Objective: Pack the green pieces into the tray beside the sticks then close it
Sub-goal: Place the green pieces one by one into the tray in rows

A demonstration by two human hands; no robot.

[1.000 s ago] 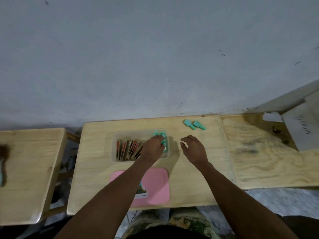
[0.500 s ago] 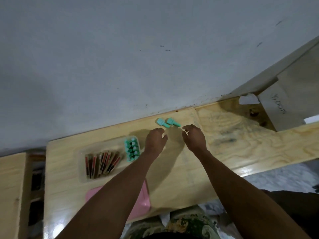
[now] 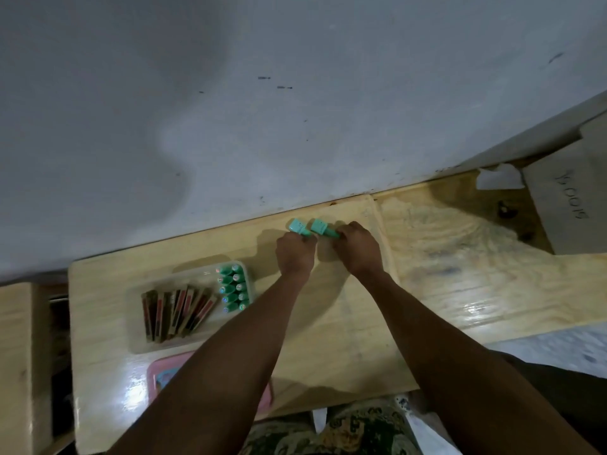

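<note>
Two green pieces lie near the table's far edge. My left hand [image 3: 295,254] pinches the narrow end of the left green piece [image 3: 297,226]. My right hand [image 3: 358,249] pinches the narrow end of the right green piece [image 3: 320,227]. A clear plastic tray [image 3: 164,343] sits to the left on the table. It holds brown and red sticks [image 3: 177,310] and, beside them at its right end, several packed green pieces [image 3: 233,289]. A pink lid [image 3: 154,379] lies in front of the tray, partly hidden by my left forearm.
The wooden table [image 3: 328,339] stands against a grey wall [image 3: 230,110]. A second wooden surface [image 3: 476,257] adjoins it on the right, with a grey board [image 3: 571,198] and a white scrap [image 3: 497,177] at its far end. Another wooden surface [image 3: 16,356] stands at the left.
Both hands have moved forward to the two loose green pieces and taken hold of them. The left hand came from the tray. The camera has turned, shifting the tray to the left.
</note>
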